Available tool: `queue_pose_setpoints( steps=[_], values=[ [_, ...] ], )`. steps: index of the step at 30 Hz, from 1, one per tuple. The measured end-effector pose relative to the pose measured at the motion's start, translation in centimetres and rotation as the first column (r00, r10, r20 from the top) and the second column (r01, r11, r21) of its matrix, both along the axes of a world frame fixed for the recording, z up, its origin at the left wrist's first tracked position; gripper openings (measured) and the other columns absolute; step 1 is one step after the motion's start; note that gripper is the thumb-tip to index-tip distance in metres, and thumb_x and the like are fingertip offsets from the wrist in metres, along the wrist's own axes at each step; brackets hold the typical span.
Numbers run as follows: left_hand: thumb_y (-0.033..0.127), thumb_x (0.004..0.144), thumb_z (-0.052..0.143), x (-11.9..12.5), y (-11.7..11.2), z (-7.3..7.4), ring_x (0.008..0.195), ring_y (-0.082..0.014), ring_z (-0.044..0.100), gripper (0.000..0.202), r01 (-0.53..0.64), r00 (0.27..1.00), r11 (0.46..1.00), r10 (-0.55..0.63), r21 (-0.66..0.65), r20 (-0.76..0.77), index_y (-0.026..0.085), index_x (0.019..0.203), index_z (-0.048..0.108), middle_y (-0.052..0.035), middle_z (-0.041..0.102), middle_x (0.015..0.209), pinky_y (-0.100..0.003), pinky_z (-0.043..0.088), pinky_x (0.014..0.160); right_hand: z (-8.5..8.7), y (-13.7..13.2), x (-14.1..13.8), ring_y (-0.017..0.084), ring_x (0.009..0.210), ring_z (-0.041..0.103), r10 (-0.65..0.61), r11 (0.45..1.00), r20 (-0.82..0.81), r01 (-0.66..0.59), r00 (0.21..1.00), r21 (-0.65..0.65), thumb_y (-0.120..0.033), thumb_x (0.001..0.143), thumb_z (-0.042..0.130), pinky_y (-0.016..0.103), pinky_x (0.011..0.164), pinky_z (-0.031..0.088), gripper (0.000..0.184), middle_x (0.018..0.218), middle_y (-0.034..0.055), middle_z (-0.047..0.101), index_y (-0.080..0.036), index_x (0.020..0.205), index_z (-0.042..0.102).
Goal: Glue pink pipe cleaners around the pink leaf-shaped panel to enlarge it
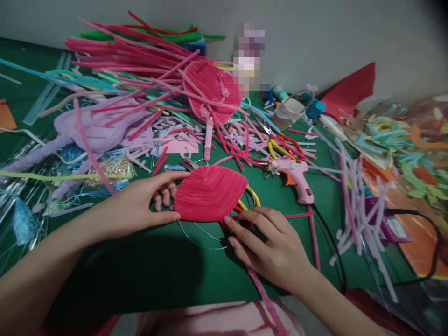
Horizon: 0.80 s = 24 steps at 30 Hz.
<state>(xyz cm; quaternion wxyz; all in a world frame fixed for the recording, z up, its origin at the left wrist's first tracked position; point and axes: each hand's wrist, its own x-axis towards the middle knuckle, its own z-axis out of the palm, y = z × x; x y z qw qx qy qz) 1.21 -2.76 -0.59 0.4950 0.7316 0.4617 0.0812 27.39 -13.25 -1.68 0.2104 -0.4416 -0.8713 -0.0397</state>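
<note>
A deep pink fan-shaped panel (212,193), made of pipe cleaners laid side by side, is held over the table. My left hand (157,198) grips its left end, thumb at the lower corner and index finger along the top. My right hand (264,238) is closed at the lower right corner, index fingertip against the edge and thumb just below. From beneath this hand a pink pipe cleaner (262,287) hangs toward the lap; its upper end is hidden. Yellow-handled scissors (254,195) lie partly behind the panel. Thin wire (199,245) curves below it.
A pink glue gun (290,175) with a black cord lies right of the panel. Behind are a round pink pipe-cleaner fan (213,88), a lilac one (101,119), bundled pipe cleaners (133,56) and cut scraps. Lilac pieces (364,210) are piled at right.
</note>
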Motion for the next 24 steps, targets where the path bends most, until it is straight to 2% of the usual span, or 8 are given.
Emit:
queue_pose_setpoints(
  steps=[6,12,24],
  values=[
    [0.044,0.073,0.071,0.01,0.01,-0.04,0.069,-0.0180,0.053,0.071,-0.001,1.000,1.000,0.001,0.006,0.000,0.029,0.137,0.044,0.0020,0.055,0.077,-0.030,0.046,0.061,0.02,0.16,-0.06,0.023,0.086,0.057,-0.009,1.000,0.007,0.009,1.000,-0.006,-0.024,0.084,0.065,0.037,0.072,0.051,0.025,0.090,0.0105,0.068,-0.014,0.106,0.070],
    [0.041,0.074,0.070,-0.04,-0.02,0.07,0.068,-0.0173,0.053,0.070,0.007,1.000,1.000,-0.007,0.015,0.003,0.025,0.137,0.044,0.0019,0.055,0.077,-0.029,0.045,0.058,0.08,0.25,-0.01,0.022,0.086,0.057,-0.007,1.000,0.017,0.007,1.000,-0.016,-0.026,0.086,0.062,0.036,0.072,0.051,0.024,0.089,0.0103,0.067,-0.015,0.106,0.070],
    [0.040,0.075,0.070,-0.19,-0.06,-0.09,0.069,-0.0168,0.053,0.069,0.019,1.000,1.000,-0.019,0.023,0.006,0.027,0.137,0.043,0.0022,0.054,0.077,-0.028,0.045,0.060,0.11,0.25,-0.01,0.023,0.086,0.059,-0.003,0.999,-0.013,0.002,1.000,-0.042,-0.025,0.084,0.066,0.040,0.073,0.054,0.025,0.089,0.0113,0.068,-0.014,0.106,0.070]
  ],
)
